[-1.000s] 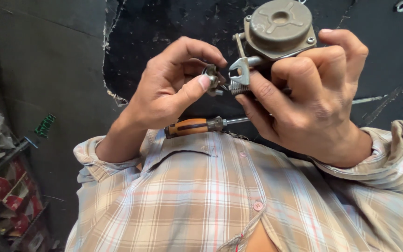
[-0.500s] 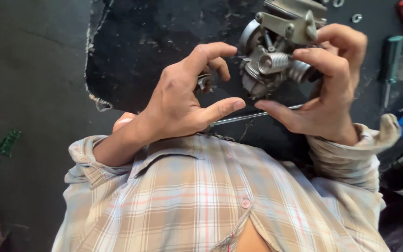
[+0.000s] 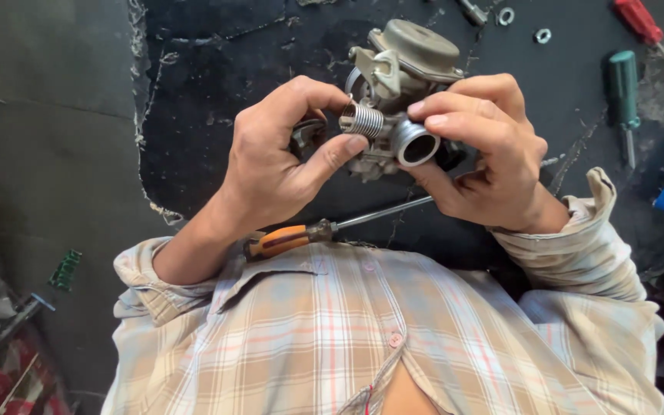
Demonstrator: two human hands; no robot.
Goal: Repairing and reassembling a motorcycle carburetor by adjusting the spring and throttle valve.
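Two bare hands at work over a dark, cracked mat; plaid shirt fills the lower frame.

Item 1: carburettor body, grey cast metal, domed cap on top, held up in the air above the mat, between both hands; its round open throat faces the camera.

Item 2: right hand; fingers closed around the carburettor body from the right side, thumb beneath, fingertips laid over the throat's upper edge; a firm, carrying grip.

Item 3: left hand; thumb and forefinger pinched narrow on a small coil spring, which lies against the body just left of the throat; a dark small part sits behind the palm, too hidden to identify.

Item 4: orange-handled screwdriver, lying on the mat below the hands, shaft pointing right, untouched.

Item 5: green-handled screwdriver and red-handled screwdriver, upper right, well apart from the hands; loose washers near the top edge.

Step judged in hand: fitting or withdrawing the spring at the side of the body; which of the two cannot be told. Next move, as judged, calls for the right hand to keep the body steady while the pinch keeps the spring in line with its seat; a slip would let it fly.
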